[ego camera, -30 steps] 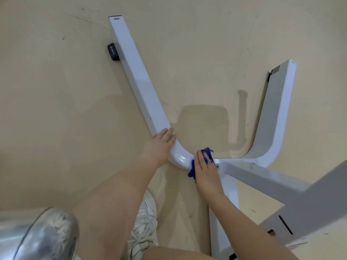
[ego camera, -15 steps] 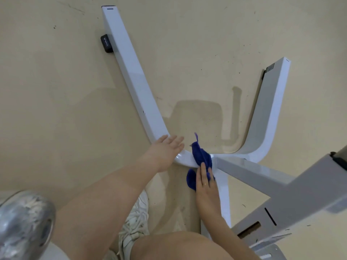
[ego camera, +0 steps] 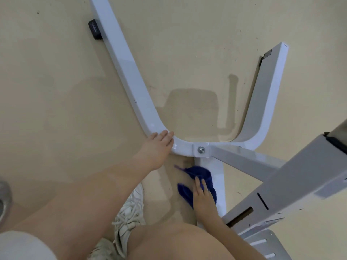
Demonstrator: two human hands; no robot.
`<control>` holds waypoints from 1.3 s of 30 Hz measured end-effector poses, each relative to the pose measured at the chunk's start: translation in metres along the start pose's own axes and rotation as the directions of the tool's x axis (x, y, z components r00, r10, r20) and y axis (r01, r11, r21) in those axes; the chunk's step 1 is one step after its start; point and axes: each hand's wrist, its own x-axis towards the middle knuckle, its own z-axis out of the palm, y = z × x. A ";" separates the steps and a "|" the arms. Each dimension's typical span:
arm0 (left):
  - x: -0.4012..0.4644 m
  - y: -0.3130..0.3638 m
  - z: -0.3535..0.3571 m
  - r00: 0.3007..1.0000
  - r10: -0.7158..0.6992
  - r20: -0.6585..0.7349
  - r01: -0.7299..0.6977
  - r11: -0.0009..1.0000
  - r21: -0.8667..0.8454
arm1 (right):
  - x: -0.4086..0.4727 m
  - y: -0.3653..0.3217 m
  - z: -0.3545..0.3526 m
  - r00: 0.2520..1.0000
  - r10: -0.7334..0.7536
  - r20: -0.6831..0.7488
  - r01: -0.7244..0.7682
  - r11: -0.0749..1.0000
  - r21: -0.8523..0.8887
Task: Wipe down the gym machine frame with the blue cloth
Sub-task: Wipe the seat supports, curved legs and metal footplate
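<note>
A bare knee and a white sneaker (ego camera: 129, 211) are seen nearest, on a beige floor (ego camera: 56, 91). Just beyond the knee, the right hand (ego camera: 203, 198) is pressed with straight fingers onto the blue cloth (ego camera: 199, 177), which is bunched against the left side of the white frame's (ego camera: 131, 76) central beam. Further off and to the left, the left hand (ego camera: 159, 147) is laid flat on the curved bend, fingers straight, bracing. Past both hands a bolt (ego camera: 201, 150) is seen at the junction, with two legs spreading away. For a good wipe, the cloth is best flattened and drawn along the beam with steady pressure.
</note>
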 end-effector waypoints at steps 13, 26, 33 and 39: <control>-0.001 -0.004 -0.012 0.999 0.018 0.040 -0.018 1.000 -0.003 | 0.040 0.014 -0.029 0.942 -0.299 0.151 0.334 0.797 -0.503; -0.007 -0.016 -0.014 0.988 0.065 0.142 -0.065 0.998 -0.005 | 0.052 0.012 -0.038 0.950 -0.245 0.191 0.311 0.761 -0.569; -0.014 -0.002 -0.050 1.000 0.027 -0.007 -0.027 0.904 -0.426 | 0.016 -0.020 -0.104 0.953 -0.287 0.094 0.300 0.934 -0.192; -0.020 0.014 -0.099 0.871 -0.474 -0.127 -0.030 0.208 -0.978 | -0.005 -0.057 -0.248 0.948 -0.134 -0.288 0.273 0.807 0.524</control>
